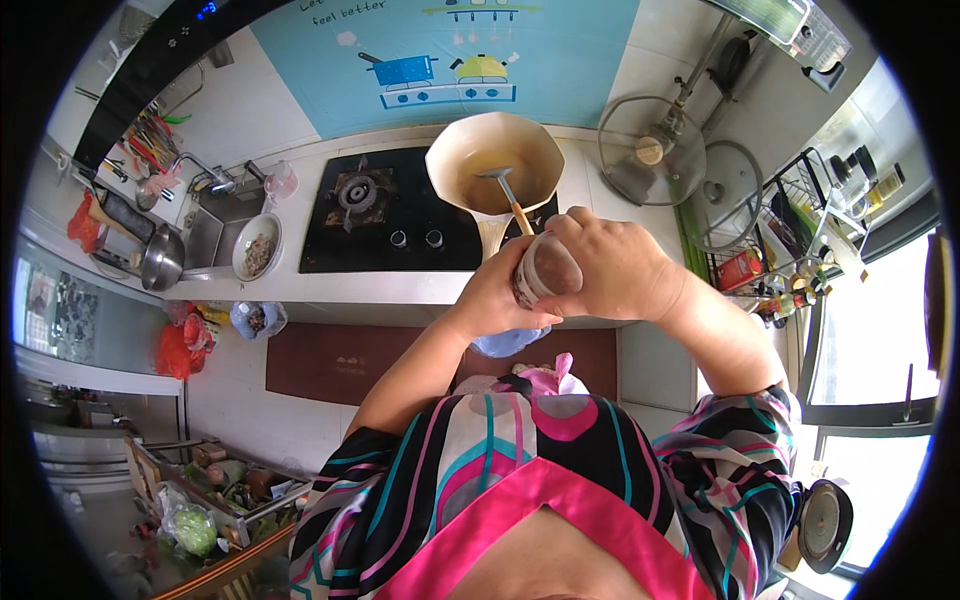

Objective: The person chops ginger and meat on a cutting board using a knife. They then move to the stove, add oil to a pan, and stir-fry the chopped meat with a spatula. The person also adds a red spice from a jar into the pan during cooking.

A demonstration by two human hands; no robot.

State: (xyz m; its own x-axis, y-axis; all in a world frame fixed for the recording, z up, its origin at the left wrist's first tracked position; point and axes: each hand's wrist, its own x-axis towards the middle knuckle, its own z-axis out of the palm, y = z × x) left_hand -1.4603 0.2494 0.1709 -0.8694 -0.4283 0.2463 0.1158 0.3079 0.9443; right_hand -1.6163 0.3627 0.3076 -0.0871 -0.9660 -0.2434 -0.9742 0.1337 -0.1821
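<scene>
Both my hands hold a small round container [551, 268] with a clear lid in front of my chest. My left hand [491, 289] wraps its left side and underside, and my right hand [611, 266] grips its top and right side. Just beyond them, a white octagonal pot [442, 161] with brownish liquid stands on the right part of the black gas stove [420, 176]. A spatula with a metal head and wooden handle [516, 206] rests in the pot, its handle reaching towards my hands. The pot's pale handle [492, 234] points towards me.
A white bowl of food [259, 255] stands beside the sink [217, 236] on the left. Glass lids [652, 176] lean at the back right, near a rack [810, 180] of bottles. A bag-lined bin [506, 343] is below the counter. Vegetables [196, 529] lie at the lower left.
</scene>
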